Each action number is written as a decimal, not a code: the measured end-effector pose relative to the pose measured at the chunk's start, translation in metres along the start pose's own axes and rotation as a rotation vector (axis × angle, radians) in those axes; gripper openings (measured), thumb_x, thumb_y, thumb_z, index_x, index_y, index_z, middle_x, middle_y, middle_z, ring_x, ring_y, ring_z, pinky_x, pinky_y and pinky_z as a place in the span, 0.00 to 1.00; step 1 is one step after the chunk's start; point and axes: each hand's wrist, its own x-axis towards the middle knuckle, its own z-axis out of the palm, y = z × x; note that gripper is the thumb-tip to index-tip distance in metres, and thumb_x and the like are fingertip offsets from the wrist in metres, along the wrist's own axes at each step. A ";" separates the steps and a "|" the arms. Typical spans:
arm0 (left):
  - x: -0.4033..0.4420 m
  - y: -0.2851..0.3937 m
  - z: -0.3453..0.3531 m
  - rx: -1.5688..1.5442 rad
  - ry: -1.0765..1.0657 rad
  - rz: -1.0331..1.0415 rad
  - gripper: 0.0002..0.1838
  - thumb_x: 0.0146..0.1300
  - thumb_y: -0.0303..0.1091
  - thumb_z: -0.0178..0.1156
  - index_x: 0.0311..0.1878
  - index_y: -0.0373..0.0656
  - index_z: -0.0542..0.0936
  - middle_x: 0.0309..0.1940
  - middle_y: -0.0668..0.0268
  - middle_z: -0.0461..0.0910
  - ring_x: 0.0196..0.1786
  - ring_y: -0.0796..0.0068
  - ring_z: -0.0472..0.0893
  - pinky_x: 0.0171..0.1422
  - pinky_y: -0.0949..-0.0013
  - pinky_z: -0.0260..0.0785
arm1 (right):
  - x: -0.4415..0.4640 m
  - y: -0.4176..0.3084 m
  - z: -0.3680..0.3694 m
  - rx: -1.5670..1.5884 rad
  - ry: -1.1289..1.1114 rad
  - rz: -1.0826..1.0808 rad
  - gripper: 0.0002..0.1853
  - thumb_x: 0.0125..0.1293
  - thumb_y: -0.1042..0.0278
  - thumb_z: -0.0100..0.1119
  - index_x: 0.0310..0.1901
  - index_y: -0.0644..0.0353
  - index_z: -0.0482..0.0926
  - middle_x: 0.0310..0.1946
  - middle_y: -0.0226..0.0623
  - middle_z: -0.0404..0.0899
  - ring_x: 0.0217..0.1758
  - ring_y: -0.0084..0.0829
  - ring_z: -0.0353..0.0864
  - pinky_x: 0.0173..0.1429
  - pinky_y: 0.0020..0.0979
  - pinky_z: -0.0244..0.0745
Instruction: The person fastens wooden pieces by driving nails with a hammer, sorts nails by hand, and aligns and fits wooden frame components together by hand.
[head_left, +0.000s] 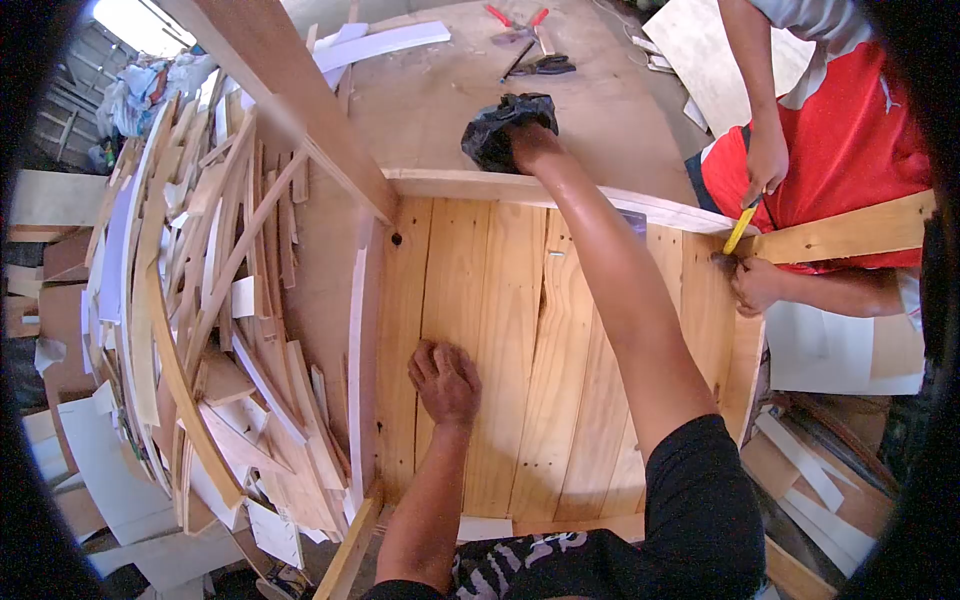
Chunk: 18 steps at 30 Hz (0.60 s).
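Observation:
My right hand (532,147) reaches over the far rail of a wooden frame into a crumpled black plastic bag (487,138). The bag hides its fingers. My left hand (444,383) rests on the planks (510,330) inside the frame, fingers curled under. Whatever lies under those fingers, if anything, is hidden. A small shiny metal piece (556,253) lies on the planks between my arms. The frame's light far rail (450,183) passes below my right wrist.
At right, a co-worker's hands (762,283) hold a narrow yellow item (740,230) at the frame's corner. Red-handled pliers (516,18) and a dark tool (545,66) lie beyond the bag. Wood scraps (215,290) pile up at left. A post (290,110) rises from the far-left corner.

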 end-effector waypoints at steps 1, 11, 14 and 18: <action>0.001 0.000 -0.002 0.013 0.000 -0.004 0.15 0.63 0.35 0.60 0.49 0.39 0.74 0.55 0.47 0.70 0.58 0.42 0.69 0.63 0.43 0.62 | 0.016 0.010 0.017 -0.035 0.015 -0.026 0.21 0.71 0.68 0.43 0.62 0.60 0.75 0.61 0.56 0.74 0.64 0.53 0.75 0.67 0.46 0.72; -0.004 -0.006 0.006 0.008 -0.005 0.013 0.16 0.62 0.35 0.61 0.49 0.38 0.74 0.56 0.47 0.69 0.58 0.42 0.68 0.64 0.42 0.62 | -0.026 -0.015 -0.024 -0.005 0.123 -0.099 0.18 0.70 0.66 0.46 0.55 0.61 0.80 0.58 0.56 0.77 0.59 0.51 0.79 0.64 0.44 0.75; -0.003 -0.009 0.009 0.052 -0.006 0.059 0.16 0.61 0.35 0.61 0.49 0.37 0.74 0.57 0.47 0.68 0.58 0.42 0.68 0.64 0.42 0.62 | 0.006 0.006 0.005 -0.137 0.138 -0.065 0.15 0.64 0.64 0.57 0.49 0.60 0.84 0.52 0.54 0.81 0.55 0.53 0.82 0.61 0.45 0.77; -0.001 -0.004 0.003 0.027 -0.020 0.027 0.15 0.62 0.36 0.60 0.48 0.38 0.74 0.56 0.47 0.69 0.58 0.42 0.68 0.64 0.43 0.62 | -0.008 0.002 -0.011 -0.055 0.137 -0.069 0.15 0.59 0.63 0.64 0.46 0.59 0.85 0.47 0.54 0.83 0.52 0.52 0.83 0.58 0.45 0.79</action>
